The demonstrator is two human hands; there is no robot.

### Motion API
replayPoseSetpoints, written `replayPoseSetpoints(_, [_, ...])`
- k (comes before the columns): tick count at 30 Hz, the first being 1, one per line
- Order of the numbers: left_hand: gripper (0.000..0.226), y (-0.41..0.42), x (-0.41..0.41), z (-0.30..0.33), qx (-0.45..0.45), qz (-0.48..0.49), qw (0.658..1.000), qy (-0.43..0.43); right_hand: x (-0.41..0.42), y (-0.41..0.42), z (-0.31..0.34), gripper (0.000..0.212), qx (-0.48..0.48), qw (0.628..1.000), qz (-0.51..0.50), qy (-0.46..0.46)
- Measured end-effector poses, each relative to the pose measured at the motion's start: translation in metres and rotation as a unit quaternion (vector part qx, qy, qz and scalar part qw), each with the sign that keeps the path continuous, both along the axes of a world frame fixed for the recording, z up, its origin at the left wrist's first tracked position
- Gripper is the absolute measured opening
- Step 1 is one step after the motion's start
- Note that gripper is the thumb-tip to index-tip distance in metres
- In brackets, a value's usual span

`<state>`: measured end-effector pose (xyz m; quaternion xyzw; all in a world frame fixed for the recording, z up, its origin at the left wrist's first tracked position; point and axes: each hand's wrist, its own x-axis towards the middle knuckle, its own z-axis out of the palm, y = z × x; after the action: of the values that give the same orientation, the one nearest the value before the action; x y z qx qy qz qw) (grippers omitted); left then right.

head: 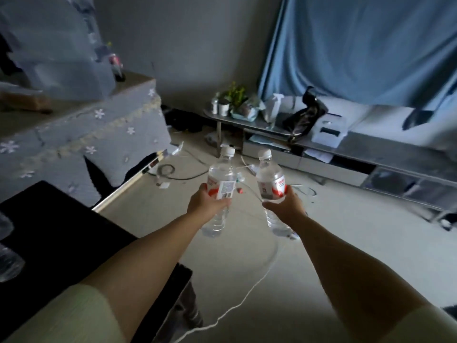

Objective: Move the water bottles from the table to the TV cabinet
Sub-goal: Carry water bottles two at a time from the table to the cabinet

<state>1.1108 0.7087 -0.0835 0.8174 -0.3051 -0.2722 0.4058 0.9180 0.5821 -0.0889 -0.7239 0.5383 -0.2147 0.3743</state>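
Both arms reach out over the floor. My left hand (206, 203) grips a clear water bottle (221, 175) with a white cap and red-and-white label, held upright. My right hand (286, 205) holds a second, matching water bottle (269, 179), also upright and about a hand's width to the right of the first. Beyond them the low grey TV cabinet (385, 147) runs along the wall under a blue curtain. The black table (57, 224) lies at the lower left, with another clear bottle (7, 258) partly visible at its left edge.
The cabinet top carries a potted plant (236, 94), jars, a spray bottle (273, 108), a black bag (304, 120) and a white box (330, 133). Cables (249, 290) and small items litter the floor. A covered bed or sofa (81, 137) stands at the left.
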Motion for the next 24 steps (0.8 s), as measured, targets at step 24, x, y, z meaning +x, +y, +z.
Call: replayPoseSetpoints(24, [0.068, -0.236, -0.325, -0.012, 0.027, -0.311, 0.948, 0.061, -0.351, -0.107, -0.011, 0.064, 0.019, 0.947, -0.321, 0.016])
